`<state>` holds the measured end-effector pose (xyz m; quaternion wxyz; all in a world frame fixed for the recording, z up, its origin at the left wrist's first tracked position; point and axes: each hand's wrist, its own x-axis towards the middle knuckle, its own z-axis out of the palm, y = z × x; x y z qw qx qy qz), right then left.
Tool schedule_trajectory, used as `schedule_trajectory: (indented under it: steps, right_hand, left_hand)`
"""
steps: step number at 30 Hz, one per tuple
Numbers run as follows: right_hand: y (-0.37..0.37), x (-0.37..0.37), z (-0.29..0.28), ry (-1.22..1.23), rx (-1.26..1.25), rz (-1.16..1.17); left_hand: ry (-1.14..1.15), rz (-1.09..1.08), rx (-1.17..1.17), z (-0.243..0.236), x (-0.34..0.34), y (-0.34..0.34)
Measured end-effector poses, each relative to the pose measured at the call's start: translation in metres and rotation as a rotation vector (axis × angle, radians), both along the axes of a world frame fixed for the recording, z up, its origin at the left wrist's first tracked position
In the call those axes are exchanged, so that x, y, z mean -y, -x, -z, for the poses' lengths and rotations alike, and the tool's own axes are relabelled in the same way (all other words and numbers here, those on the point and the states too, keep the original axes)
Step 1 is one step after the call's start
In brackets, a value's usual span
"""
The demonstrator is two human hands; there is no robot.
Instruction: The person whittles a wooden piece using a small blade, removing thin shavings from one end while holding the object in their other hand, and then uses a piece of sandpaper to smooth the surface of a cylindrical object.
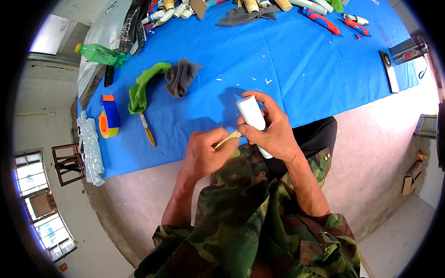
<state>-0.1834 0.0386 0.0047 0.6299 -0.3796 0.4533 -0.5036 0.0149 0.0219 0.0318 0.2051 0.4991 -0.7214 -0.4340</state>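
Illumination is bright. The dark-barred rectangular window (47, 225) left of the creased blue cloth-covered table (308, 85) is overexposed. Soft shadows mark the table's near half. The bare left hand (206, 149), at the table's near edge, is slightly blurred. Fisheye distortion bows peripheral edges.

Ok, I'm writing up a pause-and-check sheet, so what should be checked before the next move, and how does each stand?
1. Smooth, white, elongated piece held in the right hand: ok.
2. Thin, pale, wooden-looking stick held in the left hand: ok.
3. Stick's far end touching the white piece: cannot tell, right-hand fingers are in the way.
4. Blue fabric table cover free of debris: not ok, small white scraps lie there.
5. Green plastic bottle capped: ok.
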Motion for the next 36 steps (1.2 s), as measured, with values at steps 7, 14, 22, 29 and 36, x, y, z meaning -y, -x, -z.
schedule_trajectory:
  steps: [7, 14, 22, 29, 36]
  right_hand:
    - [0.005, 0.002, -0.006, 0.023, -0.017, -0.016]
    - [0.007, 0.002, -0.011, 0.067, -0.148, -0.049]
    - [-0.003, 0.002, 0.001, 0.183, -0.249, 0.013]
    - [-0.005, -0.001, 0.001, 0.121, -0.275, 0.086]
    - [-0.003, -0.005, 0.006, 0.176, -0.331, 0.063]
  left_hand:
    - [-0.015, 0.005, 0.006, -0.004, -0.001, -0.001]
    - [-0.017, 0.01, -0.002, -0.004, 0.0, -0.003]
    - [0.01, 0.007, 0.011, -0.002, 0.0, -0.004]
    - [-0.026, 0.024, 0.01, -0.012, 0.001, 0.0]
    - [-0.106, 0.091, -0.002, -0.01, 0.003, -0.005]
